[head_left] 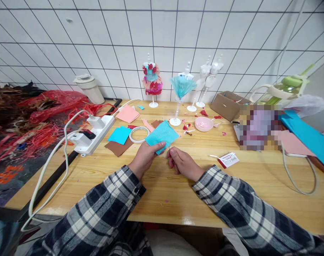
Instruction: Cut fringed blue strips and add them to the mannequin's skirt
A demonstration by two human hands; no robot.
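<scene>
"As the left hand [149,153] pinches it, where does the turquoise sheet [164,136] lie?"
"Just beyond that hand and to its right, the thumb pressed across the near edge."
"And the right hand [181,160]?"
"Fingers curled in, just right of the sheet's frayed near corner; I can't tell whether they hold anything."
"What lies left of the sheet?"
"A roll of tape [130,136]."

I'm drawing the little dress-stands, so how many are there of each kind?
Stand in a red, pink and blue dress: 1
Stand with a blue-green fan shape: 1
Plain white stands: 2
Total: 4
</scene>
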